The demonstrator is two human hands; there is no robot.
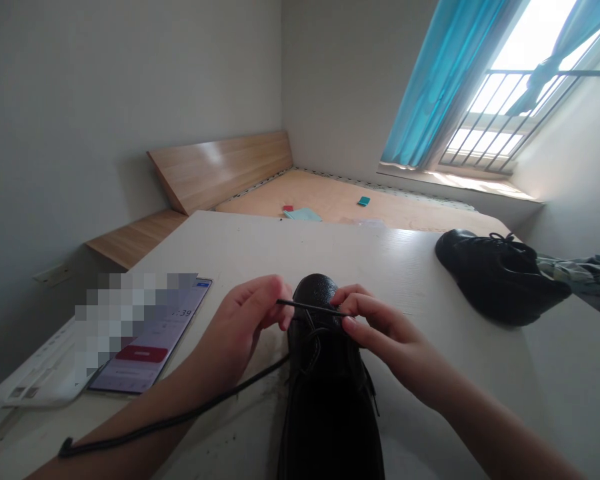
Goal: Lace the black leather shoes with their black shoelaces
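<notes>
The left hand (243, 320) and the right hand (383, 327) are both closed in a pinch just above a black leather shoe (325, 373). Between their fingertips they hold a straight, taut stretch of black shoelace (313, 307) across the top of the shoe, close to the upper eyelets. A loose black lace end (175, 417) drops from the shoe's left side and runs near across the left forearm, finishing in a small tip at the lower left.

The shoe stands lengthwise in the near middle of a white bench (220, 247), with its far end between the hands. A second black shoe (500, 277), laced up, lies well to the right, and a crumpled greenish cloth (580, 275) sits just beyond it. To the left of the hands is a lit phone (150, 343) with a red button, its screen partly blurred, beside a flat white object (43, 370).

Past the bench is a wooden bed (330, 200) with small red, teal and pale blue items on its bare boards. A blue curtain (445, 80) hangs at the far right window.
</notes>
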